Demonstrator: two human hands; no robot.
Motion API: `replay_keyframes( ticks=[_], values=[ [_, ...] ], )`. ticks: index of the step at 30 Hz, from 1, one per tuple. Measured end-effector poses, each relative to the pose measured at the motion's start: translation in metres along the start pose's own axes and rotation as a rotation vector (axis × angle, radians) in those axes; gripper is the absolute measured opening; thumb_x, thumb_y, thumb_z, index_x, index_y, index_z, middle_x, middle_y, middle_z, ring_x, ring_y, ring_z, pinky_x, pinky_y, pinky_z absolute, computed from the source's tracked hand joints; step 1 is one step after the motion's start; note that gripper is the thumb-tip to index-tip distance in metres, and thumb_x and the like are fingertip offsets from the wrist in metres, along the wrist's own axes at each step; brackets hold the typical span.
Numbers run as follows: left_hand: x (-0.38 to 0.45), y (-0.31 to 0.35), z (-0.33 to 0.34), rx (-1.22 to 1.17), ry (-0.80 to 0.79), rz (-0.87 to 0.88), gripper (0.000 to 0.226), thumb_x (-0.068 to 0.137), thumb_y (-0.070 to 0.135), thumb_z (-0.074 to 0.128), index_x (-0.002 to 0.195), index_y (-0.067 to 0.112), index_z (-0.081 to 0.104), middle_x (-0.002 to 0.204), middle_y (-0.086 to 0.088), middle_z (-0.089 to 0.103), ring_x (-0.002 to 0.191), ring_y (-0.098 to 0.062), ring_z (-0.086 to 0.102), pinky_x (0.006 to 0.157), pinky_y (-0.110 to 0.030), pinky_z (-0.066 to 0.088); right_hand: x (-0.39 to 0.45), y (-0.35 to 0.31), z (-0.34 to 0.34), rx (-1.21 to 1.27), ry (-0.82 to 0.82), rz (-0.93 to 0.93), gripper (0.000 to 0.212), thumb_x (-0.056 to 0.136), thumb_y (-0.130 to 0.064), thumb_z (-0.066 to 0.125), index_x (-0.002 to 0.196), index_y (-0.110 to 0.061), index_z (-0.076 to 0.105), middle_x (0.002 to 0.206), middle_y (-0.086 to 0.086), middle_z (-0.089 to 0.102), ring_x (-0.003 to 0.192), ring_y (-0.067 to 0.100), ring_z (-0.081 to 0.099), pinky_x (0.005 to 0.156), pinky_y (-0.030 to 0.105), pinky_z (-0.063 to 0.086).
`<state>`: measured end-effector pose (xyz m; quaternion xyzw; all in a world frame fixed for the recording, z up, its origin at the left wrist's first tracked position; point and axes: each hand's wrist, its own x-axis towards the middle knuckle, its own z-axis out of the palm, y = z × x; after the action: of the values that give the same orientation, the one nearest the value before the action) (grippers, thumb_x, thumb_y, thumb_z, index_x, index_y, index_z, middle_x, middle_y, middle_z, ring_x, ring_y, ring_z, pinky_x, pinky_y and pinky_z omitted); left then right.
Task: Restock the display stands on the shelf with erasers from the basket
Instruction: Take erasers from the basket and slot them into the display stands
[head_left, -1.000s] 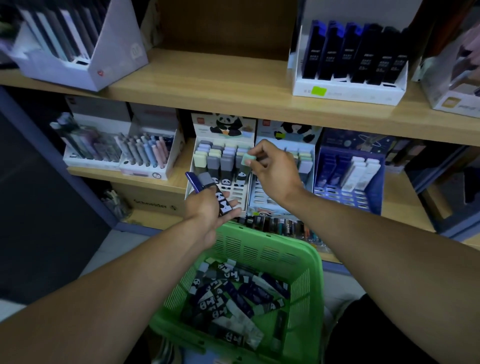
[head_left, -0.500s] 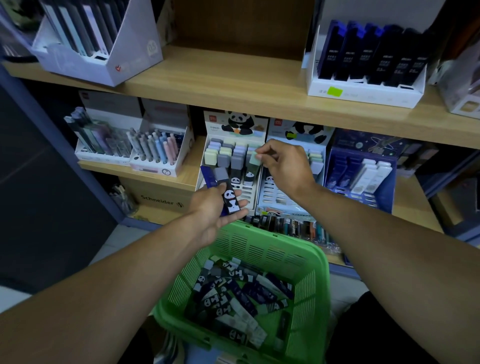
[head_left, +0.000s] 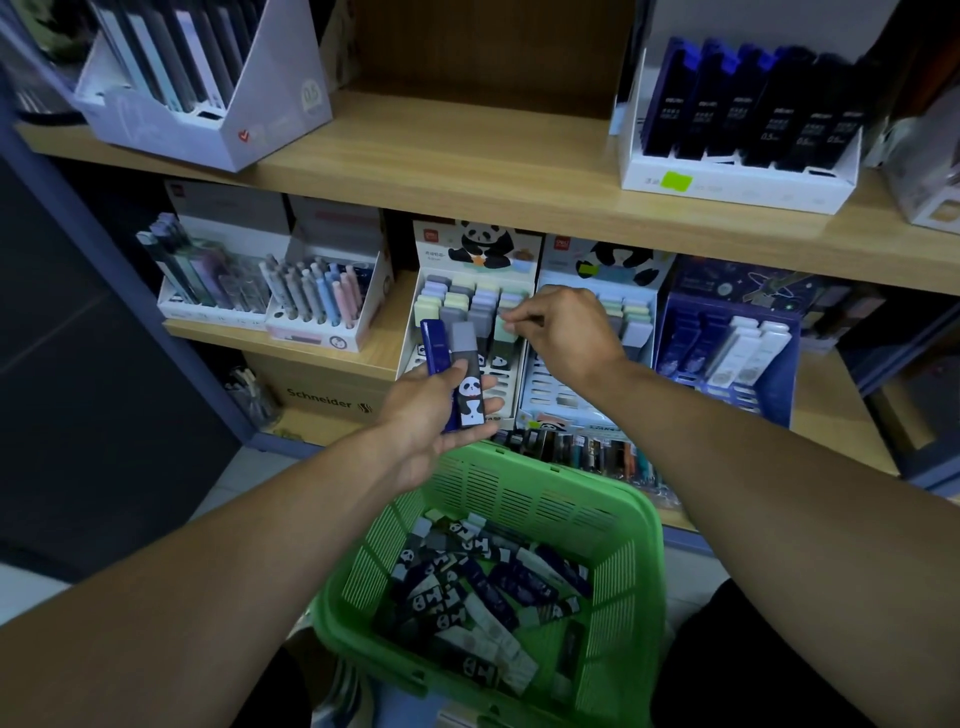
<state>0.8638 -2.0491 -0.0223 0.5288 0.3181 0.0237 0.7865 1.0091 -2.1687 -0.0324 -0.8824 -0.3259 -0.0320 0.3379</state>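
Right hand (head_left: 563, 332) pinching green eraser (head_left: 503, 328) into left stand (head_left: 470, 317), left hand (head_left: 434, 410) gripping two spares (head_left: 457, 374) over basket (head_left: 644, 525); risk: misaligned slot jams it, topples neighbours.

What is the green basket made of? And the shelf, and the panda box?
The green basket looks like moulded plastic: slotted walls, a faint sheen. The shelf looks like wood or wood-look laminate, with pale grain lines. The panda display stand seems to be printed cardboard: thin, flat, folded panels.
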Motion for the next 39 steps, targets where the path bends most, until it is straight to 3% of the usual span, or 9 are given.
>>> replay_keyframes(
  ticks=[4,6,10,16,23,26,31,35,39],
  values=[
    [0.0,-0.002,-0.002,0.04,-0.054,-0.004,0.013,0.104,0.024,0.051,0.11,0.017,0.061,0.1,-0.005,0.078,0.086,-0.021,0.075,0.059,-0.032,0.06,-0.008,-0.007,-0.004,0.244,0.06,0.106,0.022,0.095,-0.035,0.067,0.109,-0.021,0.077,0.102,-0.003,0.074,0.088,0.01,0.069,0.082,0.025,0.054],
    [0.0,-0.002,0.0,0.067,-0.076,-0.01,0.016,0.103,0.025,0.052,0.113,0.016,0.061,0.1,-0.003,0.078,0.086,-0.02,0.075,0.059,-0.031,0.06,-0.013,-0.014,-0.009,0.465,-0.026,0.201,0.019,0.094,-0.04,0.067,0.103,-0.026,0.075,0.092,-0.003,0.075,0.074,0.013,0.071,0.074,0.031,0.06],
    [0.0,-0.003,0.01,0.107,-0.121,-0.036,0.021,0.102,0.026,0.054,0.118,0.015,0.063,0.099,-0.002,0.078,0.088,-0.019,0.076,0.059,-0.03,0.059,-0.027,-0.018,-0.02,0.605,-0.213,0.255,0.025,0.089,-0.024,0.074,0.114,-0.019,0.071,0.086,0.005,0.075,0.069,0.018,0.071,0.068,0.029,0.059],
    [-0.004,-0.006,0.027,0.144,-0.141,-0.052,0.024,0.102,0.031,0.055,0.116,0.016,0.066,0.1,0.0,0.078,0.076,-0.013,0.072,0.053,-0.025,0.054,-0.035,0.0,-0.04,0.735,-0.233,0.387,0.018,0.09,-0.006,0.071,0.108,-0.006,0.068,0.086,0.007,0.074,0.072,0.018,0.068,0.064,0.025,0.056],
    [-0.006,-0.006,0.039,0.094,-0.138,-0.075,0.025,0.101,0.029,0.056,0.118,0.013,0.065,0.1,-0.004,0.078,0.07,-0.014,0.07,0.048,-0.023,0.052,-0.043,0.01,-0.051,0.826,-0.174,0.421,0.026,0.09,-0.005,0.071,0.115,-0.009,0.066,0.098,0.014,0.072,0.076,0.018,0.069,0.071,0.028,0.058],
    [-0.005,-0.008,0.043,0.084,-0.127,-0.085,0.023,0.102,0.027,0.056,0.116,0.013,0.065,0.095,-0.004,0.078,0.072,-0.016,0.072,0.048,-0.024,0.053,-0.045,0.009,-0.054,0.826,-0.147,0.42,0.026,0.089,-0.003,0.071,0.113,-0.008,0.065,0.095,0.012,0.074,0.075,0.018,0.072,0.075,0.03,0.061],
    [-0.001,-0.01,0.043,0.064,-0.07,-0.117,0.026,0.105,0.033,0.047,0.117,0.015,0.062,0.105,-0.009,0.076,0.078,-0.022,0.073,0.054,-0.03,0.059,-0.037,0.017,-0.066,0.62,0.156,0.296,0.018,0.096,-0.005,0.064,0.111,-0.016,0.062,0.093,0.008,0.065,0.078,0.023,0.07,0.072,0.027,0.06],
    [0.002,-0.008,0.039,0.037,-0.001,-0.106,0.054,0.104,0.056,0.031,0.115,0.015,0.064,0.1,-0.01,0.077,0.078,-0.025,0.073,0.054,-0.031,0.058,-0.041,0.026,-0.055,0.355,0.125,0.171,0.018,0.097,-0.013,0.064,0.109,-0.026,0.062,0.102,-0.001,0.061,0.09,0.022,0.068,0.079,0.04,0.059],
    [0.005,-0.007,0.035,0.036,0.029,-0.093,0.062,0.105,0.057,0.024,0.115,0.013,0.067,0.093,-0.009,0.078,0.072,-0.023,0.073,0.052,-0.029,0.057,-0.038,0.024,-0.042,0.244,0.078,0.105,0.013,0.099,-0.015,0.062,0.111,-0.021,0.061,0.106,0.001,0.061,0.092,0.017,0.067,0.082,0.043,0.056]
  ],
)
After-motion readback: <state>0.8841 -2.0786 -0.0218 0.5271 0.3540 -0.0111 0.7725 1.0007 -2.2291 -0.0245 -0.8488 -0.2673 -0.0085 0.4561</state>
